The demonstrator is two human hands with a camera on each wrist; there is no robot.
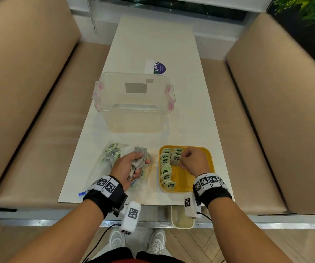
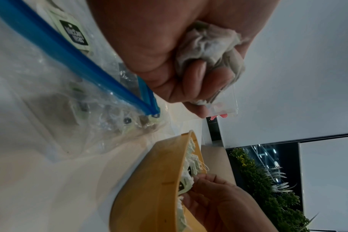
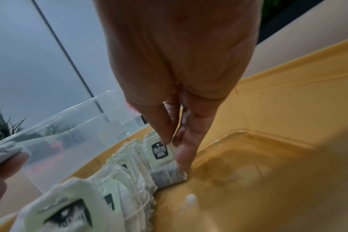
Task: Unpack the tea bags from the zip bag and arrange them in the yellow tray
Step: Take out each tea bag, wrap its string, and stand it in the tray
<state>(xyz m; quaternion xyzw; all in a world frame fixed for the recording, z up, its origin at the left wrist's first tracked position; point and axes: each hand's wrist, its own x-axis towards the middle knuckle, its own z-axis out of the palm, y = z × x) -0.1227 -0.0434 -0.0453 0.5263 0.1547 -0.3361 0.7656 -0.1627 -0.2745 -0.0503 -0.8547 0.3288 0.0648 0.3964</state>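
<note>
The yellow tray (image 1: 196,179) sits at the near right of the table with a row of green-tagged tea bags (image 1: 165,168) along its left side. My right hand (image 1: 190,160) pinches one tea bag (image 3: 165,158) by its tag, standing it at the far end of a second row in the tray (image 3: 268,141). My left hand (image 1: 132,165) grips a bunch of tea bags (image 2: 207,45) above the clear zip bag (image 1: 113,158), which lies left of the tray with more tea bags inside. Its blue zip strip (image 2: 73,62) shows in the left wrist view.
A clear plastic box (image 1: 134,103) with pink latches stands on the white table (image 1: 153,44) behind the bag and tray. A purple and white card (image 1: 155,67) lies farther back. Beige benches (image 1: 29,92) flank the table on both sides.
</note>
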